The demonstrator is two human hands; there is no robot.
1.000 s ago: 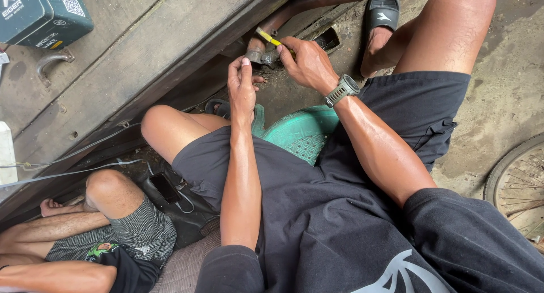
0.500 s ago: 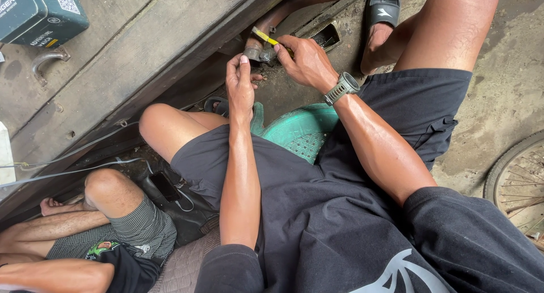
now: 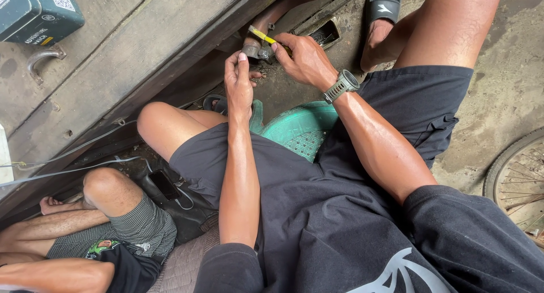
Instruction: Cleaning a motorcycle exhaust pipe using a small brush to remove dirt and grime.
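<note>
I sit on a low green plastic stool [image 3: 300, 131] with my knees apart. My right hand [image 3: 306, 58], a watch on its wrist, grips a small tool with a yellow handle [image 3: 262, 35] and holds it against a rusty metal pipe end [image 3: 254, 46] under a wooden bench. My left hand [image 3: 239, 80] is just below the pipe end, fingers closed together with the thumb up, touching the small fitting there. What the left fingers pinch is hidden.
A wooden bench [image 3: 113, 60] runs across the upper left with a green box [image 3: 34, 12] on it. Another person's bent legs [image 3: 107, 213] lie at lower left, by a phone with a cable [image 3: 165, 185]. A bicycle wheel [image 3: 518, 179] stands at right.
Both hands stay at the pipe end. The yellow-handled tool has shifted only slightly in my right hand.
</note>
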